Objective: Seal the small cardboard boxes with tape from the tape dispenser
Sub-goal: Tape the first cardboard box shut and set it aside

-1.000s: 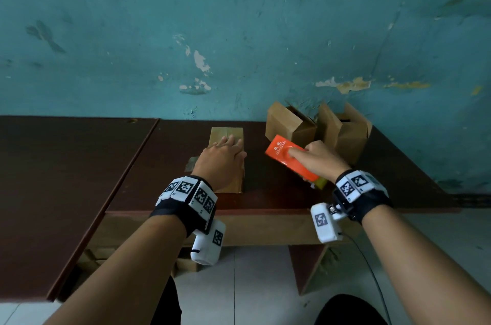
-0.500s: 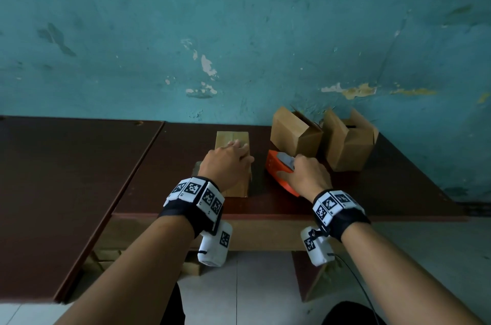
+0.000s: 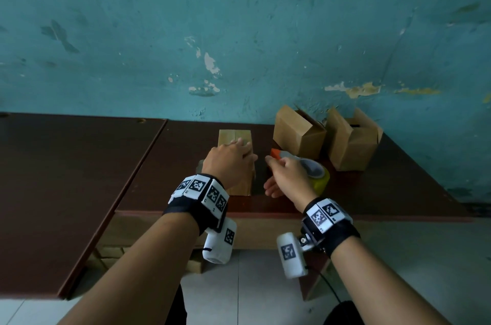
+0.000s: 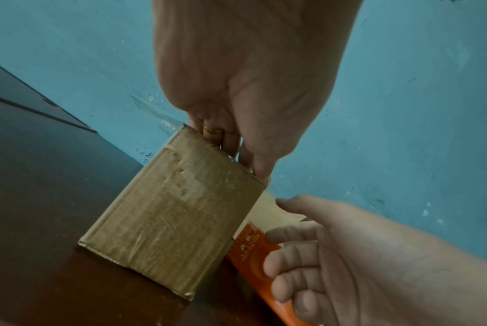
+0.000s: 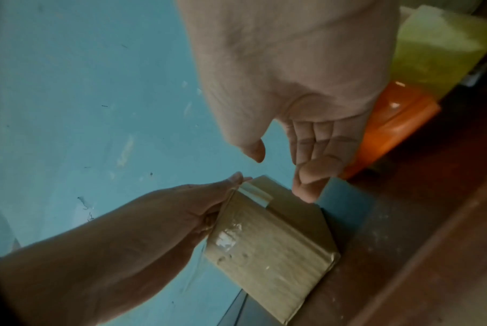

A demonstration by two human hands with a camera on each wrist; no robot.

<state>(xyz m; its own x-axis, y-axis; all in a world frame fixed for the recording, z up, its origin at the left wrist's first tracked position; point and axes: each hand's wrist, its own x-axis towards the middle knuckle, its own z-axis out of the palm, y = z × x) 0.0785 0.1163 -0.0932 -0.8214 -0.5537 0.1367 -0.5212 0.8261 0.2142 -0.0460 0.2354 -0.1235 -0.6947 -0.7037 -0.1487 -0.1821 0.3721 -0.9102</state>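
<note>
Now that the orange tape dispenser (image 3: 305, 165) is lying on the counter (image 3: 385, 192) instead of being held up in the air as it was 1 second ago, the right hand (image 3: 288, 178) is hanging just beside it with nothing in its grip, fingers loosely spread and thumb apart. That suggests a strip of tape has been laid: in the right wrist view a pale band of tape (image 5: 254, 194) is wrapping over the top edge of the closed cardboard box (image 3: 239, 162). The left hand (image 3: 229, 165) is pressing flat on the top of that box, fingers straight, as it was earlier. Judging by this, the right hand is likely moving in to smooth the tape down.

Farther right, 2 open cardboard boxes (image 3: 299, 133) (image 3: 350, 138) are standing near the teal wall (image 3: 239, 32), flaps up, not yet sealed. Sitting between the taped box and those 2, the dispenser is partly blocking the way if the next box is to be slid over.
</note>
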